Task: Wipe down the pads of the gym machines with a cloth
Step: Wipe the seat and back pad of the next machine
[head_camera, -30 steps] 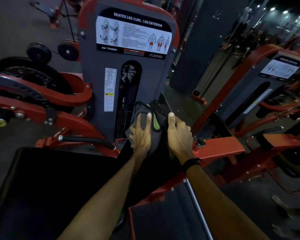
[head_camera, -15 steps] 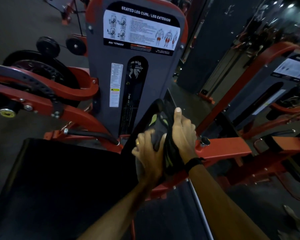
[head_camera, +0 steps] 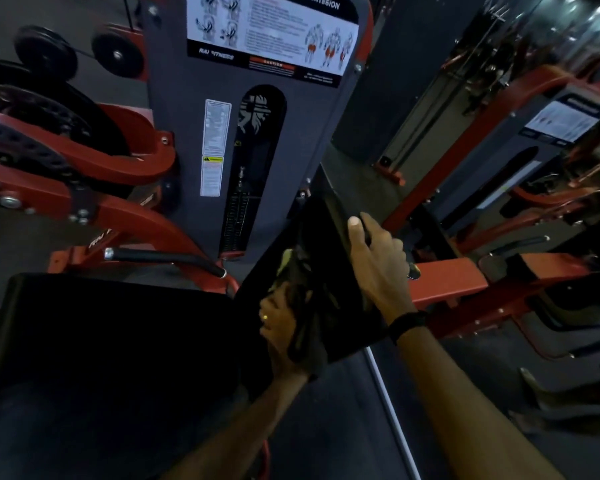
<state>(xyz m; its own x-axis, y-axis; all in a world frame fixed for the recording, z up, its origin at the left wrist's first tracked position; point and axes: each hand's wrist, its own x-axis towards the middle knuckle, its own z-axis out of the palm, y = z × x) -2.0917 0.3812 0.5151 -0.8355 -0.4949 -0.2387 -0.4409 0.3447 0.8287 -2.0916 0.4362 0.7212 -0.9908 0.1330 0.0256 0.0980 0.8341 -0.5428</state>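
A black back pad (head_camera: 329, 233) of the seated leg curl machine stands upright in the middle of the head view. My left hand (head_camera: 281, 327) grips a dark grey cloth with yellow-green trim (head_camera: 302, 289) and holds it against the lower part of the pad's face. My right hand (head_camera: 378, 268) holds the pad's right edge, thumb up along the front and fingers wrapped behind. A wide black seat pad (head_camera: 111, 341) lies to the lower left.
The grey weight-stack housing (head_camera: 257, 109) with instruction labels rises just behind the pad. Red frame arms (head_camera: 94, 161) and a black handle (head_camera: 163, 258) stand to the left. A red beam (head_camera: 447, 282) and more machines (head_camera: 534, 140) fill the right side.
My left hand has dragged the cloth down the back pad from its top to its lower part. My right hand kept hold of the pad's right edge. The view has moved closer.
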